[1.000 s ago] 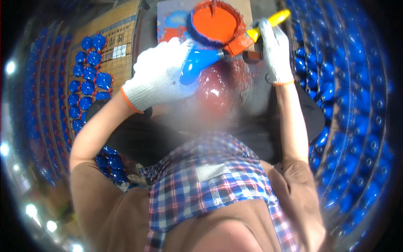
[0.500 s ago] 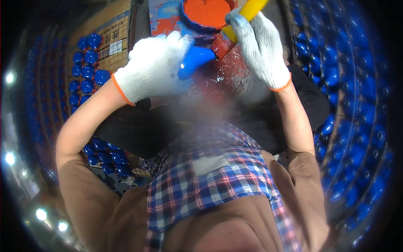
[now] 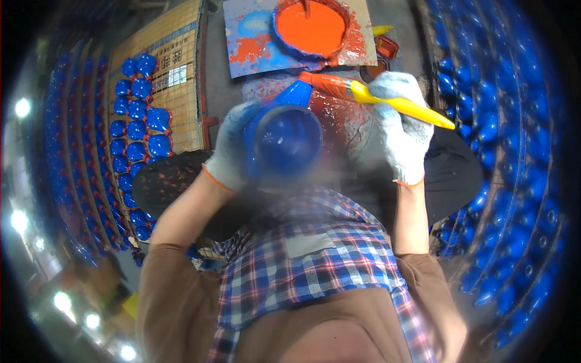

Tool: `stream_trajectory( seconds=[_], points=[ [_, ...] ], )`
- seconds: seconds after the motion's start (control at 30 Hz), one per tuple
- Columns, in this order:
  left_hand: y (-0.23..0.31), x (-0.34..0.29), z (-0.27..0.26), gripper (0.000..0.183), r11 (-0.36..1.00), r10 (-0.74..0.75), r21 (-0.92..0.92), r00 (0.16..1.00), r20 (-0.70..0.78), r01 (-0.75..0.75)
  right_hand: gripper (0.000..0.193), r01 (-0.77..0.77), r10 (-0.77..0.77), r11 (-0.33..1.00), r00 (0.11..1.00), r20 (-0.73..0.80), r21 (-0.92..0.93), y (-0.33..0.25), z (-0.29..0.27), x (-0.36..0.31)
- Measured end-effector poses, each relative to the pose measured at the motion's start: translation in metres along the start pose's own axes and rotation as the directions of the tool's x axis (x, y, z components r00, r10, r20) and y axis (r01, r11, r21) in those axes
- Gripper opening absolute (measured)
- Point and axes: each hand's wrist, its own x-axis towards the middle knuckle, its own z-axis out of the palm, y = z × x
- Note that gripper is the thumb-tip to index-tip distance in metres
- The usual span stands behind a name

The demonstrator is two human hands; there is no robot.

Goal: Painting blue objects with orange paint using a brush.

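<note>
My left hand [image 3: 233, 145], in a white knit glove, grips a glossy blue hollow piece [image 3: 284, 142] by its side. Its wide round end faces up toward me, and a narrower blue part reaches away. In my gloved right hand [image 3: 402, 130] is a paintbrush [image 3: 417, 112] with a yellow handle, held nearly level. Its orange-red bristles meet the narrow far end of the blue piece. Beyond both hands, a bowl of orange paint [image 3: 311, 27] rests on a paint-smeared board [image 3: 248, 48], with a stick-like thing standing in the paint.
Rows of small blue pieces with red edges [image 3: 137, 109] lie on a cardboard sheet [image 3: 181, 103] at left. Many more blue pieces [image 3: 520, 181] fill racks at right. Small red containers [image 3: 386, 47] sit right of the board. A paint-splashed surface lies under my hands.
The blue piece has turned, its round end now facing up and nearer me. My right hand has come nearer, and the brush handle has swung from pointing away to pointing right.
</note>
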Motion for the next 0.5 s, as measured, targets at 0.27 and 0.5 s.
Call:
stream_trajectory(
  seconds=[0.27,0.5],
  points=[
    [-0.037,0.009,0.042,0.049,0.386,-0.048,-0.863,0.942,0.333,0.325,0.022,-0.168,0.189,0.960,0.979,-0.076,0.223,0.040,0.010,-0.016],
    [-0.021,0.035,0.038,0.052,0.605,0.233,-0.723,0.795,0.561,0.333,0.025,-0.262,0.287,0.944,0.952,-0.104,0.201,0.041,0.001,-0.027]
  ],
)
